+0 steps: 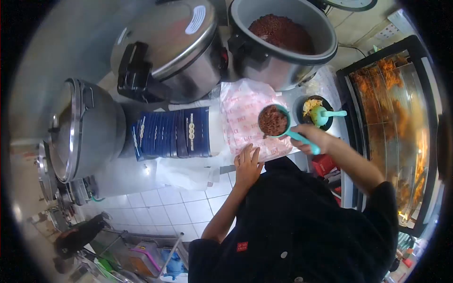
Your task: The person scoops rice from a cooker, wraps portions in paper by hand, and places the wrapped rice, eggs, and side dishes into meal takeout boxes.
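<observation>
My right hand [311, 138] grips the handle of a teal scoop [303, 140] heaped with dark reddish-brown rice [272, 120]. The scoop is over a sheet of white paper with pink print [243, 111]. Fingers spread, my left hand [247, 165] lies on the paper's near edge. To the right of the scoop, a dark bowl [325, 126] holds yellowish food and a second, light green scoop [333, 113]. Left of the paper is a row of overlapping dark blue packets [165, 133].
An open cooker [283, 59] with dark rice stands behind the paper. Beside it is a closed steel cooker [184, 80], and another pot [99, 127] is at the left. A glass case [387, 132] of fried food borders the right. White sheets [188, 173] overhang the counter's front.
</observation>
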A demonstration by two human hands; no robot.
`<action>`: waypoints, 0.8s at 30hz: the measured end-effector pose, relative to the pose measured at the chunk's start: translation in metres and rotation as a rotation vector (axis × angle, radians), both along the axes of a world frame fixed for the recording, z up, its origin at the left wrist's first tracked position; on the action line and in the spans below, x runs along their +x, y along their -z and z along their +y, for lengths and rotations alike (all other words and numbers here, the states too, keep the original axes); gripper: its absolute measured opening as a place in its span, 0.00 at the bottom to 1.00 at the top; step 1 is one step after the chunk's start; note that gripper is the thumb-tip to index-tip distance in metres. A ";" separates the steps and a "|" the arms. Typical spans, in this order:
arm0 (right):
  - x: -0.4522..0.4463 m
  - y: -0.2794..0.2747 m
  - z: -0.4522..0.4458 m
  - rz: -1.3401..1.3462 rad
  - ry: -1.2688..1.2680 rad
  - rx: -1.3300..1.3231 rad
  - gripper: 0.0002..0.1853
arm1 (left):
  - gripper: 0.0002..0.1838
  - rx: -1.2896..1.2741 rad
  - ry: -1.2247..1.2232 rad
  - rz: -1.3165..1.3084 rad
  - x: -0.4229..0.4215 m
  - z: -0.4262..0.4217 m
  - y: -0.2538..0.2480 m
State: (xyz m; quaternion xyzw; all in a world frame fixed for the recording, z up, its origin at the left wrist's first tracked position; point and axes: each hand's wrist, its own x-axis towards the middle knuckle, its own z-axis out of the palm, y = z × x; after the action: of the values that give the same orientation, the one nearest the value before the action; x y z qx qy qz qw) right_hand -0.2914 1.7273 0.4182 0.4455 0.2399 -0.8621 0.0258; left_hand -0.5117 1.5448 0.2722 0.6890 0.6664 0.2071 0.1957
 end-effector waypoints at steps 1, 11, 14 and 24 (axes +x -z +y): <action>-0.006 0.027 -0.014 -0.070 0.071 0.079 0.18 | 0.35 0.014 0.004 0.007 -0.002 -0.006 0.003; -0.052 0.160 -0.086 -0.751 -0.503 2.008 0.39 | 0.30 0.023 0.000 0.117 -0.012 -0.022 0.032; -0.058 0.157 -0.100 -0.860 -0.399 1.957 0.38 | 0.30 0.056 0.027 0.151 -0.013 -0.023 0.037; -0.031 0.153 -0.078 -0.750 -0.412 1.935 0.37 | 0.28 0.058 0.061 0.248 -0.011 -0.009 0.032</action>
State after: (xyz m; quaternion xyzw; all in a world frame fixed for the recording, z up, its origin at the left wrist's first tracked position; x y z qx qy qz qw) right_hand -0.3226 1.6493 0.2657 0.4648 0.8723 -0.0900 -0.1220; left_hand -0.5224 1.5356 0.2404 0.7345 0.6580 0.1337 0.0978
